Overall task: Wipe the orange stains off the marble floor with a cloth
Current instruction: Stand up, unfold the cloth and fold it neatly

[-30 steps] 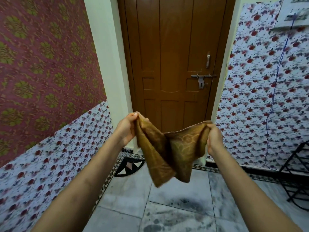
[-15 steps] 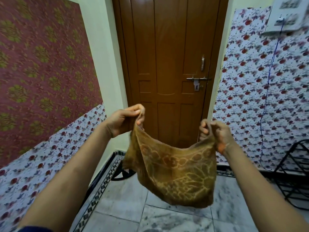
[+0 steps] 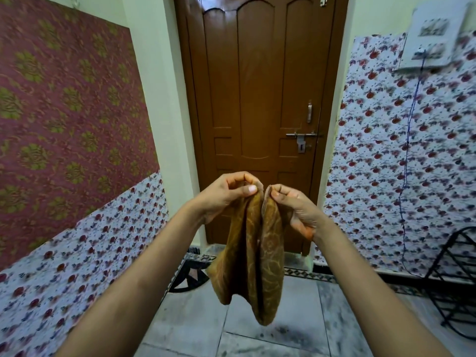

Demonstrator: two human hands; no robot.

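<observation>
A brown-gold patterned cloth [image 3: 253,256] hangs folded in front of me, well above the floor. My left hand [image 3: 226,195] pinches one top corner and my right hand [image 3: 293,206] pinches the other, the two hands almost touching at chest height. The grey marble floor [image 3: 201,323] lies below, with dark smudges showing near the bottom edge. No orange stain can be made out in this view.
A shut brown wooden door [image 3: 257,112] with a latch stands straight ahead. Patterned walls close in on the left and right. A black wire rack [image 3: 456,279] stands on the floor at the right. A dark patterned border [image 3: 190,274] runs along the floor by the threshold.
My hands have come together, folding the cloth in half from its spread-out hang. The camera has tilted upward, showing more of the door.
</observation>
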